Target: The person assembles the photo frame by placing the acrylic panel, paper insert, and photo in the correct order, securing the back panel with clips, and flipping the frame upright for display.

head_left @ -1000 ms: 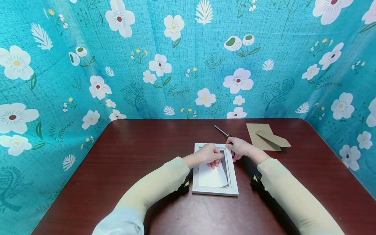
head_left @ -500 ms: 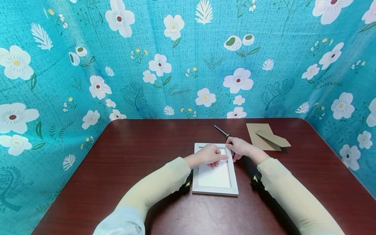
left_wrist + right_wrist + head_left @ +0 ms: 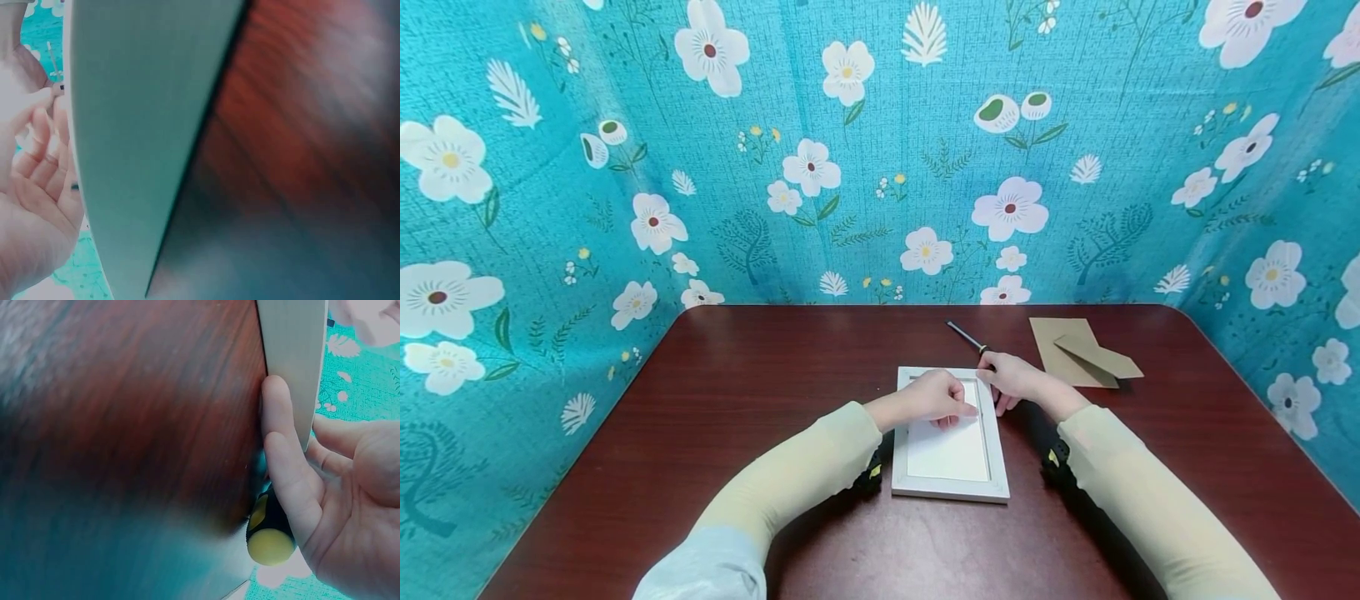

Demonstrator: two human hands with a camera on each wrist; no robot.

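Observation:
A white picture frame (image 3: 1000, 467) lies on the dark wooden table, with a white sheet (image 3: 943, 458) flat inside its opening. My left hand (image 3: 936, 396) is over the upper part of the frame. One digit reaches right and touches the sheet near its right edge, while the other fingers bend loosely. With thumb on top and fingers along the outer side, my right hand (image 3: 1011, 379) grips the frame's upper right corner. Beside those fingers is a screwdriver with a yellow and black handle (image 3: 270, 540); its metal shaft (image 3: 964, 335) points to the back left.
At the back right of the table (image 3: 737, 375) lies a brown board (image 3: 1060, 337) with a bent flap (image 3: 1101, 357) standing out of it. A blue flowered cloth (image 3: 850, 208) hangs behind and on both sides.
A second ago the sheet was bent up in my left fingers, showing a dark gap; now it lies flat. My left digit has slid slightly nearer me along its right edge.

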